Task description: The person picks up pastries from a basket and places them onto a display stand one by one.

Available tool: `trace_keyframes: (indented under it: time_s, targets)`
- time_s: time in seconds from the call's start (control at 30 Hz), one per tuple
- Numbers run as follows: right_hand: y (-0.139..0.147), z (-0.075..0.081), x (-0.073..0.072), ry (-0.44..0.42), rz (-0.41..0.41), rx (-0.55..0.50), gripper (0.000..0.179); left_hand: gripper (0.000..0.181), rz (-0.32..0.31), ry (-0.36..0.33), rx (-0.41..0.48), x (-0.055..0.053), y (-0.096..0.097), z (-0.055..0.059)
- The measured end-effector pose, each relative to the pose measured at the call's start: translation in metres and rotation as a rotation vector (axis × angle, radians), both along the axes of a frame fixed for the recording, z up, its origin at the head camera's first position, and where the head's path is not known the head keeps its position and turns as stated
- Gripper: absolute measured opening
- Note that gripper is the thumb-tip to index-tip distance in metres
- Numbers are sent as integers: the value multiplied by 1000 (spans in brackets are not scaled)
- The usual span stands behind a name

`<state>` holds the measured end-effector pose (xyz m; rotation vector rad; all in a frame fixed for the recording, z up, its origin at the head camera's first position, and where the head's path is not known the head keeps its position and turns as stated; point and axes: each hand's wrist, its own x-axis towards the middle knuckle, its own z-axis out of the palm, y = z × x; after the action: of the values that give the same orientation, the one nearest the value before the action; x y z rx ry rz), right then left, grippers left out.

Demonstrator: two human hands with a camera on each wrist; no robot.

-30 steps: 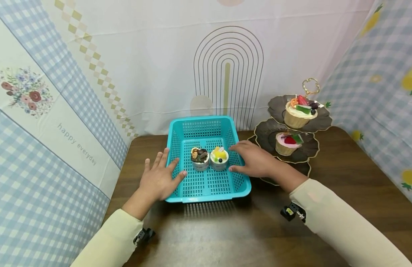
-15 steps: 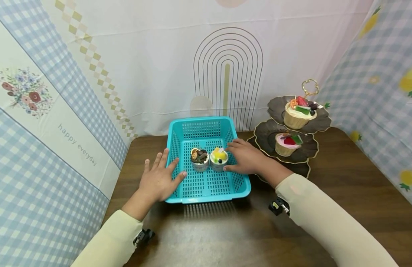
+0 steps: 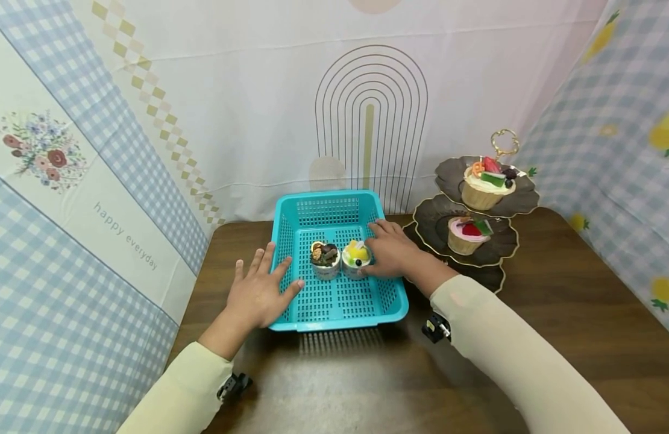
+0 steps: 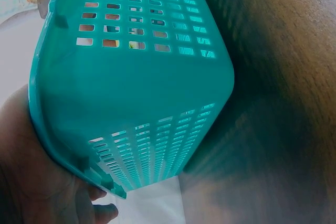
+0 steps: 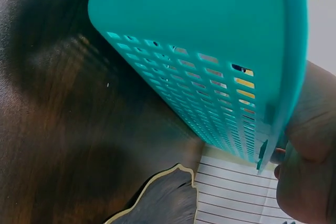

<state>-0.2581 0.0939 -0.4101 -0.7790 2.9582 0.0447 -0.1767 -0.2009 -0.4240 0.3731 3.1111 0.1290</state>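
A turquoise plastic basket point(image 3: 334, 326) sits on the table with two dessert cups in it, side by side. The left one, a chocolate-topped cup point(image 3: 326, 256), carries dark pieces and nuts; the right one, a fruit-topped cup point(image 3: 357, 252), has yellow fruit and a dark berry. My left hand point(image 3: 255, 295) rests with spread fingers over the basket's left rim. Across the right rim reaches my right hand point(image 3: 393, 252), thumb at the fruit-topped cup's front right side and fingers by its back right. In the right wrist view, the basket wall point(image 5: 199, 19) hides the cup mostly.
Right of the basket stands a tiered dessert stand point(image 3: 505, 238) with dark scalloped plates and a gold ring on top. A cream cupcake point(image 3: 485, 190) sits on its upper plate, a pink cupcake point(image 3: 464, 235) below. A patterned cloth point(image 3: 258, 120) hangs behind the wooden table point(image 3: 334, 386).
My right hand has moved left over the basket's right rim, bringing thumb and fingers up to the fruit-topped cup. The left hand, basket and cups have stayed in place.
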Motion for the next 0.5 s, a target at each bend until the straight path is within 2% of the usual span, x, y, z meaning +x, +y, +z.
trace_keyframes:
  time_s: [0.33,0.5]
  targets:
    - [-9,-3,-11,-6,-56,67,61,82,3,2,6,-1,0,0]
    - [-13,-6,-13,-12,-84,59,62,83,1,-4,2,-1,0,0]
